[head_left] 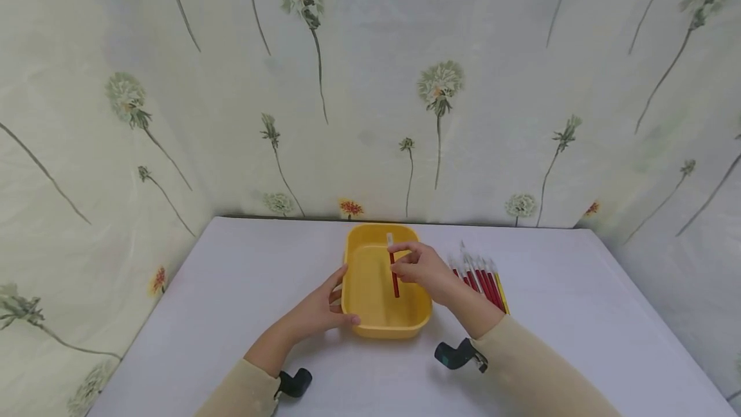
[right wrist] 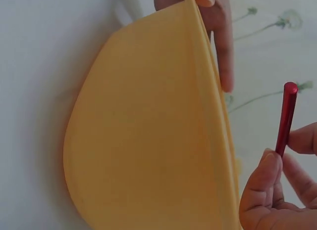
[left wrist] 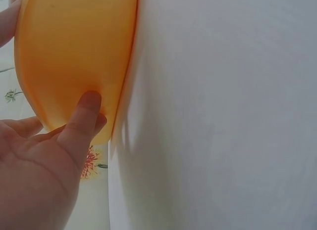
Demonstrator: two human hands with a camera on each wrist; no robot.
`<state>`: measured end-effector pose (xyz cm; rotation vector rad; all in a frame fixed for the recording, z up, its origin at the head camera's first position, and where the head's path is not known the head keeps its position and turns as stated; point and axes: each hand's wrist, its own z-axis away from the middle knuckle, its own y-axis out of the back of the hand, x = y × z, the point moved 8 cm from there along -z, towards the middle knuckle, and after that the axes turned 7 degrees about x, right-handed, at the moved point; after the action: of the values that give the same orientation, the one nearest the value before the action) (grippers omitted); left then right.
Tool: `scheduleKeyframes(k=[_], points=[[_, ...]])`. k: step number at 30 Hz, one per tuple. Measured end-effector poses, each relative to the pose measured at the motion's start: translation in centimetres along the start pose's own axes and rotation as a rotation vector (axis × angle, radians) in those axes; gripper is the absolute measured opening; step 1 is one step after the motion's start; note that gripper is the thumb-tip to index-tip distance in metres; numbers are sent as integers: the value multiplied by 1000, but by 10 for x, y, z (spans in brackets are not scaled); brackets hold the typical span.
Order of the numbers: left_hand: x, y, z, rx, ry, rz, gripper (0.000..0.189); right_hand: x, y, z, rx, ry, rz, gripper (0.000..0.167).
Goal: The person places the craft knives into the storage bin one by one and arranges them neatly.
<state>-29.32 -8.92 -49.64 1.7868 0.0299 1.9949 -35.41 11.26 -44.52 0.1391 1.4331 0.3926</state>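
Observation:
A yellow plastic basin point(head_left: 370, 333) stands on the table. My left hand point(head_left: 318, 307) holds it from the left, fingers along the outer wall and thumb at the near-left corner. Those fingertips point(left wrist: 90, 99) press against the basin's side in the left wrist view. Over the basin, my right hand point(head_left: 421, 270) pinches a slim red paintbrush point(head_left: 395, 285) between thumb and fingers. The brush is held nearly upright, pale end up. Its rounded red handle end point(right wrist: 290, 89) sticks out from the fingertips in the right wrist view.
Several more paintbrushes point(head_left: 486, 278), mostly red and one yellow, lie side by side to the right of the basin, partly behind my right forearm. The white table point(head_left: 260, 250) backs onto a dandelion-print curtain point(head_left: 370, 147). Black camera mounts point(head_left: 457, 354) stick out from both wrists.

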Motion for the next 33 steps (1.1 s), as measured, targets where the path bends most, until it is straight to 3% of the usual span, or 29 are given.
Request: scheduleKeyframes(k=[13,33], points=[[1,-3,1,-7,-12,15,111,4,-26,-13,-37,-44,-18,38],[3,-3,1,-31,-55,31,110,19,-55,-32,-79,-6,15,34]])
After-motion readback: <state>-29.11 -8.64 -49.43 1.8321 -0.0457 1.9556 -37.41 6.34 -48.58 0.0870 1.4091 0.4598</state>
